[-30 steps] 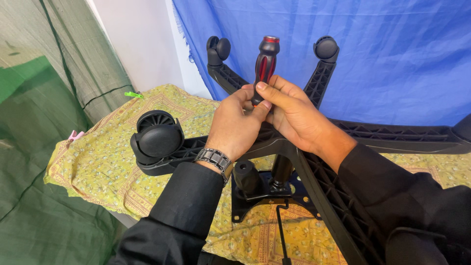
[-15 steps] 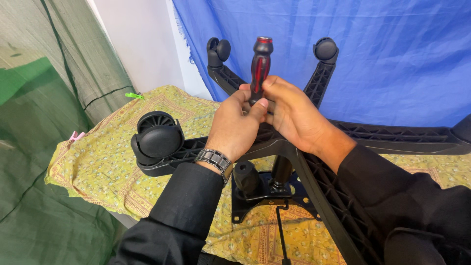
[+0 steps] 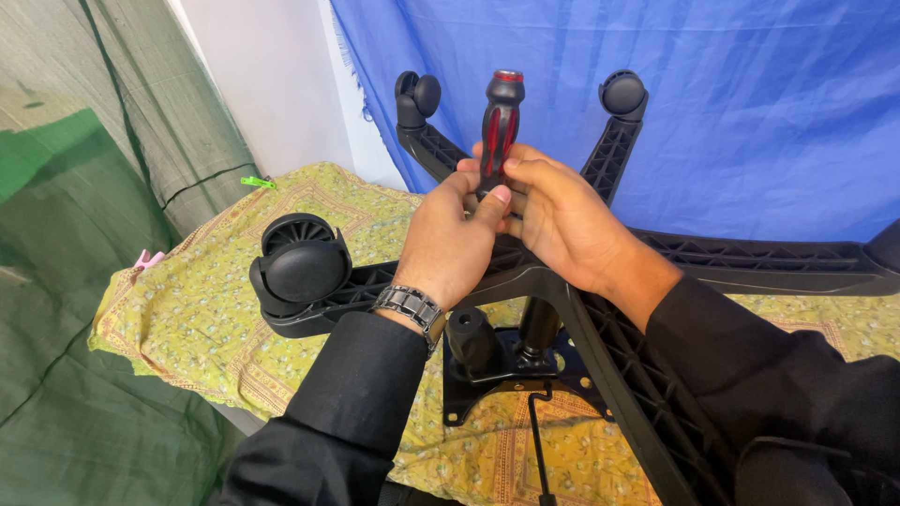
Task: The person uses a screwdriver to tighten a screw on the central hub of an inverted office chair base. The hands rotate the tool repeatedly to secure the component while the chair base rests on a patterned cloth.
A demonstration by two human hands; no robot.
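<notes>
A black star-shaped chair base point(image 3: 750, 255) lies upturned on a table under a yellow patterned cloth point(image 3: 187, 309). Above its hub stands a screwdriver with a red and black handle point(image 3: 499, 122), upright. My left hand point(image 3: 455, 239), with a metal watch on the wrist, grips the lower part of the handle with thumb and fingers. My right hand point(image 3: 553, 215) holds the same handle from the right side. The screwdriver's shaft and tip are hidden behind my hands.
A large black caster wheel point(image 3: 300, 267) sits on the near-left arm. Two more casters point(image 3: 419, 94) point(image 3: 623, 94) stand at the far arm ends. A black metal mechanism plate point(image 3: 506, 361) hangs under the hub. Blue cloth point(image 3: 750, 112) hangs behind, green cloth point(image 3: 56, 234) at left.
The screwdriver handle has turned a little and shifted slightly left between my hands. My fingers have regripped it. The chair base has stayed put.
</notes>
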